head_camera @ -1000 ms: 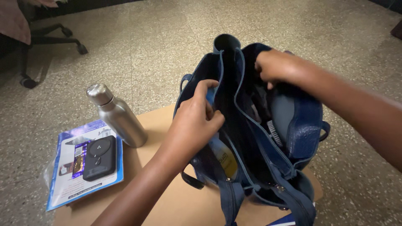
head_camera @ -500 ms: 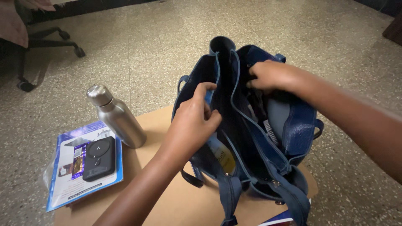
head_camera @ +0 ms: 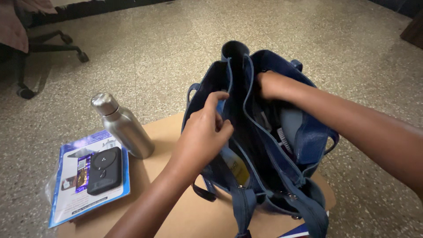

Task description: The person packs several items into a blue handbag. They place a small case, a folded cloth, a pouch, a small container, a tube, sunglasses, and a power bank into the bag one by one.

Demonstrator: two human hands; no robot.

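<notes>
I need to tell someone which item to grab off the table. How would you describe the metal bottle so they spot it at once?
On the brown table, look left of the open blue handbag that both hands are in. The steel bottle stands just behind a blue printed sheet with a black device. It is the only shiny upright thing there.

Single head view — looks steeply down, close over cardboard tabletop [head_camera: 176, 211], speckled floor [head_camera: 154, 44] beyond.

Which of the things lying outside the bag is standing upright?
The steel bottle, left of the blue bag. It stands on its base, while the black power bank lies flat on the blue booklet.
</notes>
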